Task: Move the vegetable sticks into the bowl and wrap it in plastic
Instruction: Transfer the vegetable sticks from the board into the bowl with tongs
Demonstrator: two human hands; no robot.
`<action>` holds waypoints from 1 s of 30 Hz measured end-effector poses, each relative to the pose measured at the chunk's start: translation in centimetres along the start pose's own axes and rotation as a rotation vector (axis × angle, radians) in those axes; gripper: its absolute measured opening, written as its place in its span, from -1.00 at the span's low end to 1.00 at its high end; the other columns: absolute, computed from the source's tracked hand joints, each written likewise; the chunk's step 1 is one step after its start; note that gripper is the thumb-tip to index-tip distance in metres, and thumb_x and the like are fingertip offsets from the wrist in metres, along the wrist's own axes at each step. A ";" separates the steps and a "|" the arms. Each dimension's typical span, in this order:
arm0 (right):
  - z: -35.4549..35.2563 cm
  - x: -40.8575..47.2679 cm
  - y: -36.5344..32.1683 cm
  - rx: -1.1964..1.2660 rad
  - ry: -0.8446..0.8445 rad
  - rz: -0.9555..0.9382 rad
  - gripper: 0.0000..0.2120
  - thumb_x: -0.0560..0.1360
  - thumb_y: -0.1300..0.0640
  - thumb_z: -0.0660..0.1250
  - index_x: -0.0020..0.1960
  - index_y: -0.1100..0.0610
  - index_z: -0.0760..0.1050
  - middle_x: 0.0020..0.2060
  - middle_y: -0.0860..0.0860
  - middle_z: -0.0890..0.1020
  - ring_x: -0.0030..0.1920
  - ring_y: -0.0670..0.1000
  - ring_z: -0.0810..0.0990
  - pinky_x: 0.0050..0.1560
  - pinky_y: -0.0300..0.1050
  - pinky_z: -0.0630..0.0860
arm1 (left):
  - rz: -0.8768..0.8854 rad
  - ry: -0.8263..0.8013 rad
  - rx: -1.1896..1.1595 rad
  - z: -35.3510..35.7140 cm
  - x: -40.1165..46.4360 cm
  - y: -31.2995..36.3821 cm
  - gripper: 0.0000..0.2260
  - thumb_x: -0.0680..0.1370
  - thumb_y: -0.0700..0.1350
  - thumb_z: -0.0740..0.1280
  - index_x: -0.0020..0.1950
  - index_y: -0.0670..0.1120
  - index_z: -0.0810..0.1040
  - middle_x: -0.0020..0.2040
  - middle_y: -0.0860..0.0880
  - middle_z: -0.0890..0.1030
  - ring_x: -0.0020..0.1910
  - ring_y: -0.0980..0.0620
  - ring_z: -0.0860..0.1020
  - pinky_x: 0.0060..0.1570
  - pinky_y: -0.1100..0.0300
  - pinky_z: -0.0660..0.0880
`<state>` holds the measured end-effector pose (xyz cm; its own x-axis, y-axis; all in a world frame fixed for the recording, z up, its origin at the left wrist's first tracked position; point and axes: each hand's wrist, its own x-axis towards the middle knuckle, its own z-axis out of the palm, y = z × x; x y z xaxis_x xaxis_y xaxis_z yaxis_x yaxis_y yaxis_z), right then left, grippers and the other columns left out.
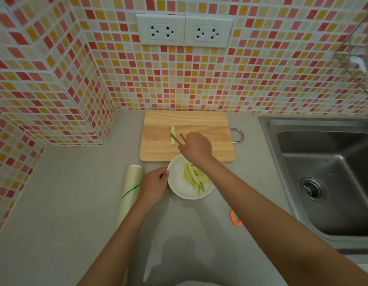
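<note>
A white bowl (185,188) sits on the grey counter just in front of a wooden cutting board (187,122). Several pale green vegetable sticks (194,177) lie in the bowl. One green stick (173,134) lies on the board. My right hand (196,146) holds a pair of thin tongs or chopsticks (178,138) whose tips reach that stick. My left hand (154,185) grips the bowl's left rim. A roll of plastic wrap (130,188) lies on the counter left of the bowl.
A steel sink (327,174) fills the right side. An orange ring-shaped object (235,217) lies on the counter near my right forearm. Tiled walls enclose the back and left, with two sockets (185,30) above the board. A wire rack (358,56) hangs at the upper right.
</note>
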<state>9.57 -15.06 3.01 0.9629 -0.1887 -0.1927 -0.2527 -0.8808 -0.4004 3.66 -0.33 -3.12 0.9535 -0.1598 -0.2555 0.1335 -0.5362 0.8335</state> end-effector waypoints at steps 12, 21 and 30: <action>-0.1 1.9 2.5 0.091 0.007 0.071 -0.63 0.47 0.26 0.28 -0.47 0.12 0.27 -0.51 -0.01 0.35 -0.47 0.00 0.35 -0.52 -0.17 0.15 | -0.001 -0.008 -0.007 0.0 0.1 0.0 -0.73 0.63 -0.16 0.14 -0.13 -0.07 0.60 -0.47 0.01 0.51 -0.43 0.02 0.49 -0.18 0.06 0.48; -0.8 -10.5 6.3 0.241 -0.158 0.033 -0.58 0.41 0.20 0.32 -0.58 0.09 0.27 -0.55 0.05 0.22 -0.46 0.03 0.26 -0.42 -0.10 0.12 | -0.003 -0.010 0.017 0.0 0.2 0.1 -0.72 0.63 -0.19 0.13 -0.16 -0.23 0.56 -0.42 -0.11 0.53 -0.37 -0.10 0.50 -0.09 -0.07 0.52; 0.4 -11.6 5.6 -0.061 -0.084 0.013 -0.70 0.50 -0.06 0.25 -0.19 0.18 0.54 -0.24 0.09 0.60 -0.11 0.16 0.63 -0.26 -0.16 0.32 | -0.012 -0.012 0.025 -0.1 0.0 0.5 -0.72 0.63 -0.19 0.15 -0.19 -0.18 0.56 -0.43 -0.06 0.53 -0.37 -0.07 0.51 -0.11 -0.02 0.51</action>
<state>-3.04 -17.66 2.60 0.9476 -0.1654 -0.2734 -0.2565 -0.9039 -0.3423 3.71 -0.50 -2.66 0.9485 -0.1635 -0.2715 0.1378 -0.5587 0.8179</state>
